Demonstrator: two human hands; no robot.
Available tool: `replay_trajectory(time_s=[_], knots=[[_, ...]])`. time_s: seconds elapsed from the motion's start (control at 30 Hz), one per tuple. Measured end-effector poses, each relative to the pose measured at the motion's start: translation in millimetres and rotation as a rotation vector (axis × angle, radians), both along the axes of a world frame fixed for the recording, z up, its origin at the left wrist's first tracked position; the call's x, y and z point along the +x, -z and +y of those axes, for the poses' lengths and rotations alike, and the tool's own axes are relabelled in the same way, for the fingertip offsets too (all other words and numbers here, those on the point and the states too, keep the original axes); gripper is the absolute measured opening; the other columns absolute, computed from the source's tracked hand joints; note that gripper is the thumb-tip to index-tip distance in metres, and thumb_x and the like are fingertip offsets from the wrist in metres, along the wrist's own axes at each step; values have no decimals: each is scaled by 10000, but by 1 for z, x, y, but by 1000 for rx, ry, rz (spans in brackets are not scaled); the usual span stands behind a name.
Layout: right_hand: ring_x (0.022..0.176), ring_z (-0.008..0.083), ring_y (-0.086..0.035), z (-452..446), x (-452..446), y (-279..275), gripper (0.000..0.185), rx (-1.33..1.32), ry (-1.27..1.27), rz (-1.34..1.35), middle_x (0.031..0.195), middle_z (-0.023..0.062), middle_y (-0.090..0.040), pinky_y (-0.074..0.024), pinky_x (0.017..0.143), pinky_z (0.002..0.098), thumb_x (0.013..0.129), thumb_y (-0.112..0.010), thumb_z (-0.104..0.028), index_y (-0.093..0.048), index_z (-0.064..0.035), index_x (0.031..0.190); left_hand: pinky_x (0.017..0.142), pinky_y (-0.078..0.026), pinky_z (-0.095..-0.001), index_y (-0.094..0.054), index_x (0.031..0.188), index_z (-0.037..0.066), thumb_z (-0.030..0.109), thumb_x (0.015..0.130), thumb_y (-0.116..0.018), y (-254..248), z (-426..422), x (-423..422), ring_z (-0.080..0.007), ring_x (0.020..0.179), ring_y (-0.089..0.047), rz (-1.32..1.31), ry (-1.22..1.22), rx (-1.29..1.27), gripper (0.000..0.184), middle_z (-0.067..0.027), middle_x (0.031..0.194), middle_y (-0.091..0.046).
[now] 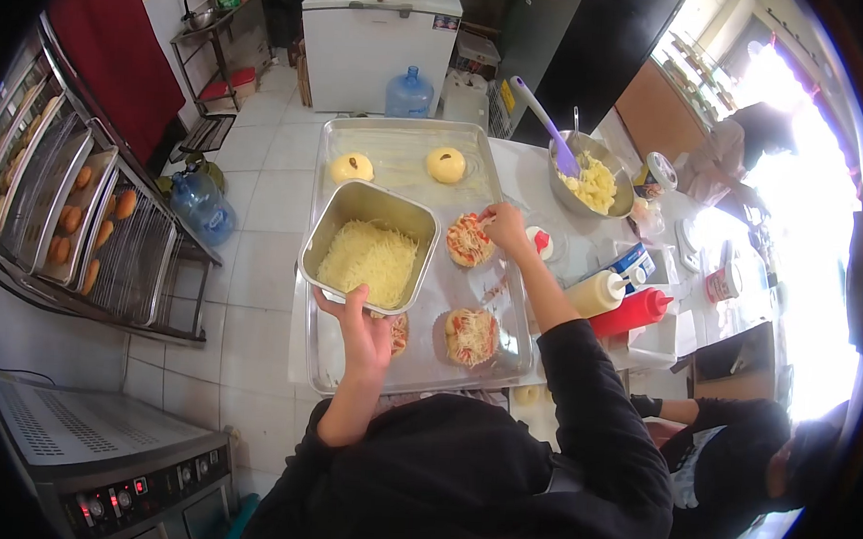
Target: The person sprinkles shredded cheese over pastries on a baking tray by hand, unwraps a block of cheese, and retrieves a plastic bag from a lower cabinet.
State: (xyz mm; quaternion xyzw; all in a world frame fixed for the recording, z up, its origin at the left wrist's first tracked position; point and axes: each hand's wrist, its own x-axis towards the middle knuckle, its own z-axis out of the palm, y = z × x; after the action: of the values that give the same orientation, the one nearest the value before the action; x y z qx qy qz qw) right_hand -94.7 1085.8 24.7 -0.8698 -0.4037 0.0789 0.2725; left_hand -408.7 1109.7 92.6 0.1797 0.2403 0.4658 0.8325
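Observation:
My left hand [361, 329] grips a square metal container [429, 245] from below, thumb on its near rim. Grated cheese [369, 262] lies inside it. My right hand [504, 224] has its fingers pinched together at the edge of a round bun with red and pale shredded topping [468, 240]; what is between the fingertips is too small to make out. Another topped bun [472, 336] sits nearer me on the metal baking tray [409, 130]. A third, partly hidden by the container and my left hand, lies beside it. Two glossy plain buns [446, 164] are at the tray's far end.
Right of the tray stand a metal bowl [607, 208] of yellow chunks with a purple spatula [549, 125], a cream squeeze bottle [595, 293] and a red squeeze bottle [632, 312]. Another person [731, 466] is at right. A rack [144, 247] of baked buns stands left, above an oven [115, 468].

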Motion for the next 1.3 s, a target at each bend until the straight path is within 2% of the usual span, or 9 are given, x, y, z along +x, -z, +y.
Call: replay_trajectory(time_s=[0.27,0.37,0.47,0.57,0.67,0.87,1.17,1.27,1.3], knots=[[669,205,-643,20,14,1,162,18,71,-47,688,92,-661,-511,646,294,574,-635,-50,-699,-85,719,823,-438,-551,7,1364,320,114,787,-531,-4,-1,-4,-286,1236,-283,6,-29,4,815,-88,1356,-183],[676,261,-643,24,17,3,108,-188,59,-121,688,137,-647,-513,649,336,574,-673,-112,-699,-97,677,822,-438,-557,-91,1326,368,242,795,-559,-1,0,-3,-313,1196,-376,60,-51,49,719,-93,1337,-270],[634,176,-645,22,2,-18,131,-171,-35,-42,677,78,-665,-520,639,280,559,-693,-99,-701,-92,689,824,-438,-558,-103,1327,352,235,790,-563,-2,1,-1,-308,1200,-368,87,-77,19,717,-90,1341,-262],[616,172,-643,27,-1,-19,138,-117,-48,13,657,67,-662,-520,618,277,558,-696,-104,-711,-110,695,841,-429,-559,2,1367,323,115,778,-542,-6,3,-3,-288,1239,-281,-2,-56,11,828,-87,1357,-185],[602,176,-639,33,-1,-6,129,-117,-71,19,640,75,-657,-521,605,282,563,-688,-94,-712,-115,688,839,-430,-558,-1,1369,329,114,777,-543,-7,3,-3,-287,1239,-282,-10,-50,16,831,-83,1359,-185],[597,197,-638,37,-8,6,93,-260,-196,-112,639,94,-654,-522,602,293,559,-672,-64,-698,-111,636,830,-436,-553,-1,1373,334,106,778,-540,-3,0,-3,-285,1241,-280,-23,-56,16,834,-82,1361,-186],[652,210,-648,22,11,14,120,-271,3,-142,660,106,-657,-526,642,311,563,-667,-36,-700,-106,654,854,-424,-549,-16,1365,333,104,778,-537,1,1,-6,-285,1238,-287,-24,-56,21,817,-80,1353,-202],[719,322,-638,15,10,1,79,-249,-77,-46,730,153,-645,-514,663,382,658,-648,-128,-683,-71,701,856,-424,-550,-20,1365,328,105,777,-535,0,2,-5,-286,1238,-291,-18,-66,-8,813,-82,1349,-207],[703,320,-637,16,13,1,67,-235,-91,-55,713,147,-643,-515,657,381,649,-655,-125,-682,-77,687,855,-426,-551,-21,1365,326,106,777,-534,-1,3,-3,-285,1237,-293,-18,-67,2,811,-82,1348,-209]])
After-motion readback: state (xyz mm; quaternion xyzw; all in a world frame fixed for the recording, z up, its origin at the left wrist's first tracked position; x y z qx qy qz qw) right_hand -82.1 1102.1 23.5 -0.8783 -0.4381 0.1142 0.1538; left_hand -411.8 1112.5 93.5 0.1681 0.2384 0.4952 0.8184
